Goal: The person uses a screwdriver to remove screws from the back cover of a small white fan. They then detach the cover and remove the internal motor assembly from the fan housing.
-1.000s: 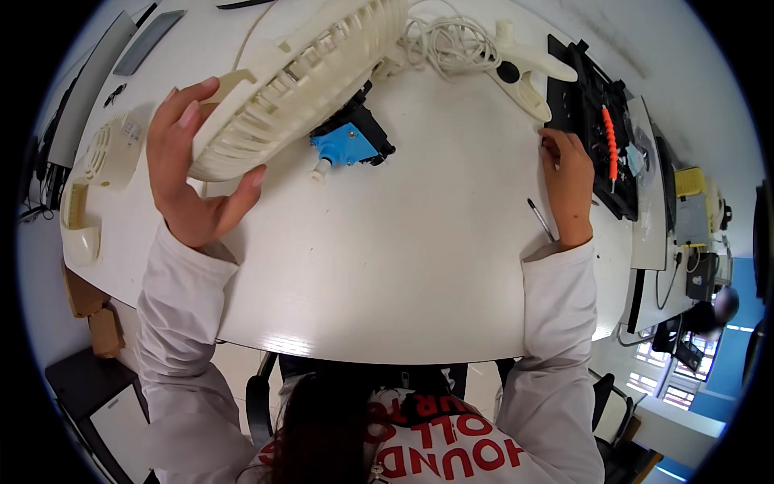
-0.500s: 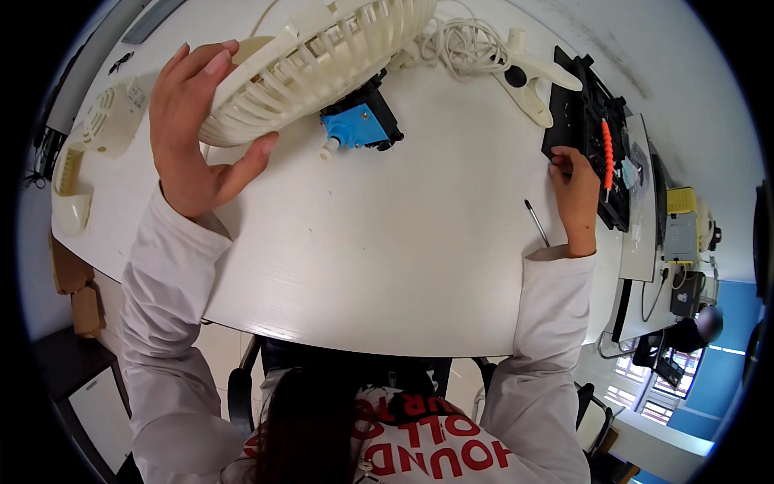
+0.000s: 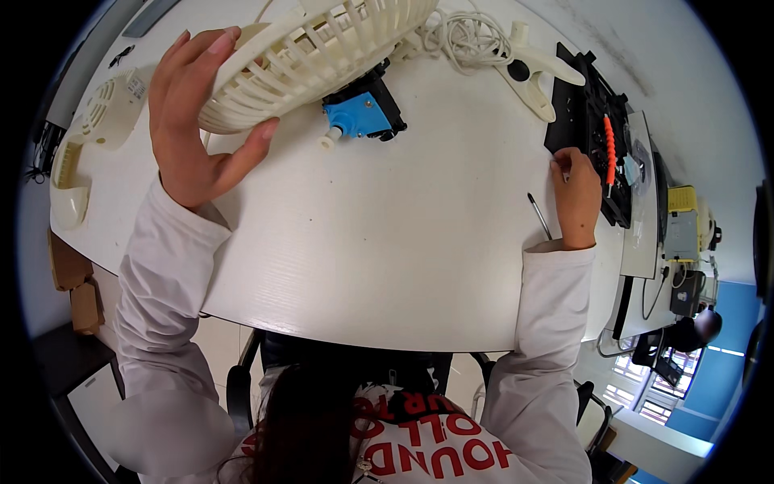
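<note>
My left hand [image 3: 189, 133] grips the left edge of a cream slatted fan cage [image 3: 314, 68], fingers behind it and thumb below. The cage is tilted up at the far side of the table. Just under it lies a motor unit with a blue cover [image 3: 357, 117], a black body and a pale knob. My right hand [image 3: 579, 198] rests at the near-left edge of a black tool case [image 3: 592, 97], its fingers curled together. Whatever those fingertips pinch is hidden. Beside that wrist lies a screwdriver [image 3: 538, 216], partly covered by the sleeve.
A coiled white cord [image 3: 468, 40] and a cream stand part [image 3: 528, 77] lie at the back right. An orange-handled tool [image 3: 609, 149] is in the case. At the far left sit a cream vented housing [image 3: 109, 113] and a curved cream piece [image 3: 71, 198].
The fan cage and motor unit appear slightly higher in the picture, with a small shift of the view. Both hands keep nearly the same places and grips.
</note>
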`<act>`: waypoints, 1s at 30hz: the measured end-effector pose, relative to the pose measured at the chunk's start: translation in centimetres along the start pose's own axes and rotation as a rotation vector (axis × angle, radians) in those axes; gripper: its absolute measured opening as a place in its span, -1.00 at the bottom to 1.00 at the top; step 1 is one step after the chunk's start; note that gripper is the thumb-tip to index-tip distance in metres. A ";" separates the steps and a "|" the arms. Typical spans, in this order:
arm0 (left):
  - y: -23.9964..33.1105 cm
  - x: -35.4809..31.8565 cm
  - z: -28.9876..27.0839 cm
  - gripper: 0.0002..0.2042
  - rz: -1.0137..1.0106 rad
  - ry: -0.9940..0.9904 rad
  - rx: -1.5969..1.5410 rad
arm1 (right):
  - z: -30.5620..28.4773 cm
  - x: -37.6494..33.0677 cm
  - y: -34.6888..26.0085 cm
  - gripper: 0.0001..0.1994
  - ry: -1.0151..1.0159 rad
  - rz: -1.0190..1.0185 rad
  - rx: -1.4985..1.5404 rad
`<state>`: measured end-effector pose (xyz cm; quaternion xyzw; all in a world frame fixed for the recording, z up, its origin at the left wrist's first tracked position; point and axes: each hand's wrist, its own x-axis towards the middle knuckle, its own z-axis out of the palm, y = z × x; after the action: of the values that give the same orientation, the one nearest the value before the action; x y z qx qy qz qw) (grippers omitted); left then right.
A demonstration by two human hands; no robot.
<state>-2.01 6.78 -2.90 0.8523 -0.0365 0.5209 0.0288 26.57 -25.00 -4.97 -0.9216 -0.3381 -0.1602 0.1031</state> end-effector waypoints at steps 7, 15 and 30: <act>-0.1 0.0 0.0 -0.33 0.012 0.008 -0.014 | -0.1 0.3 0.4 -0.91 0.080 -0.041 0.035; 0.0 0.0 -0.1 -0.32 0.009 -0.002 0.014 | -0.7 0.6 0.2 -0.88 0.154 -0.006 0.040; 0.1 -0.1 -0.1 -0.33 -0.005 -0.013 0.029 | 0.6 0.8 0.6 -0.90 0.169 0.071 -0.043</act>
<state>-2.17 6.68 -2.92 0.8562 -0.0269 0.5157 0.0173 27.71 -24.81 -5.22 -0.9183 -0.2918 -0.2408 0.1172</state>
